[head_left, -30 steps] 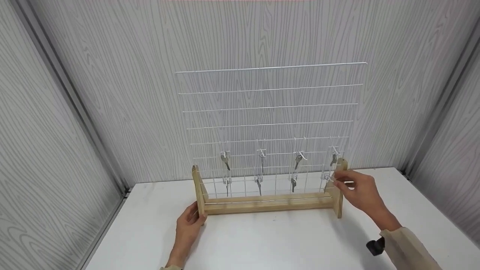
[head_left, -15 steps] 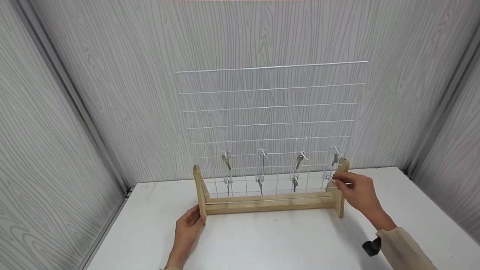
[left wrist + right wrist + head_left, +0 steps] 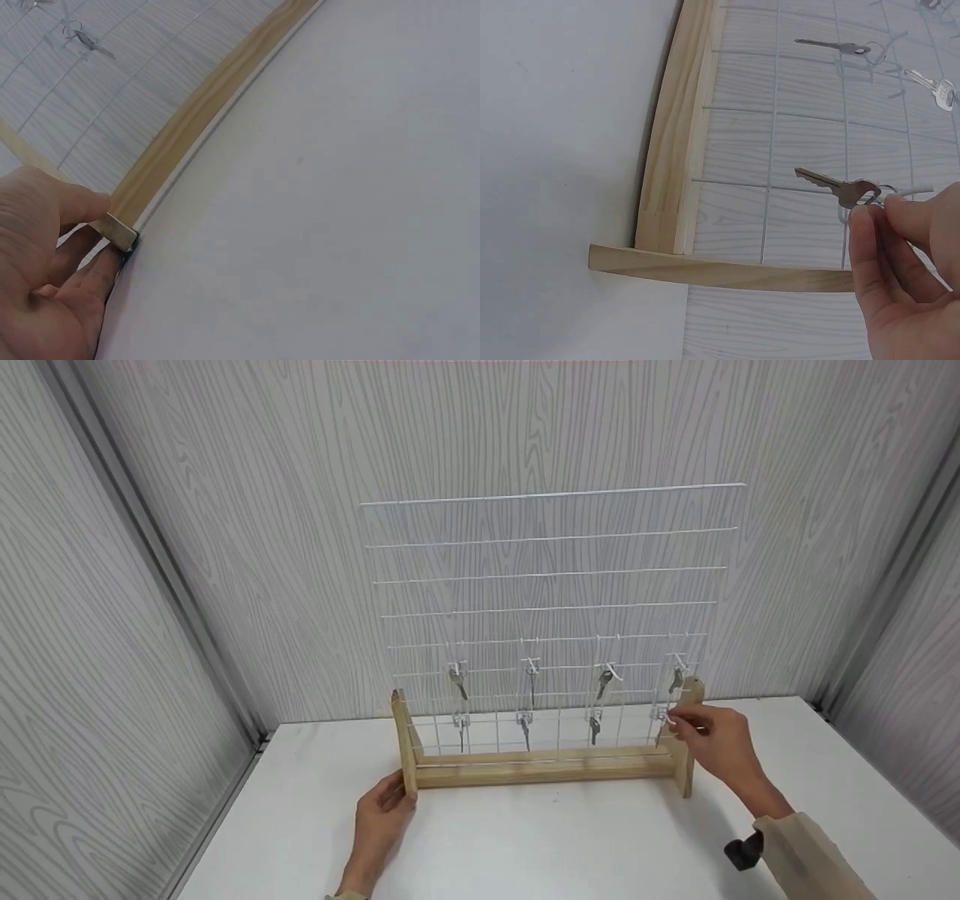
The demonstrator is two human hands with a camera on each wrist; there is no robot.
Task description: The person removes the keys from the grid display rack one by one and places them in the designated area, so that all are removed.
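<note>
A white wire grid [image 3: 551,496] stands upright in a pale wooden stand [image 3: 540,772]. My left hand [image 3: 382,816] grips the stand's left end piece, thumb in front and fingers around the outer side; the left wrist view shows the wood [image 3: 116,232] between them. At the lower right hook, my right hand [image 3: 721,742] pinches the small ring of a silver key [image 3: 847,192] between thumb and index finger. The key's blade points away from the fingertips, and the white hook [image 3: 922,190] passes close by the thumb, which partly hides the ring.
Several other keys, such as one at upper left [image 3: 458,682] and one below it [image 3: 462,731], hang from hooks in two rows. The stand rests on a white table [image 3: 525,847]. A grey wood-patterned panel [image 3: 225,547] rises behind.
The right fingertips have come slightly closer to the lower right hook. The whole head view has shifted a little; the left hand keeps its grip on the stand.
</note>
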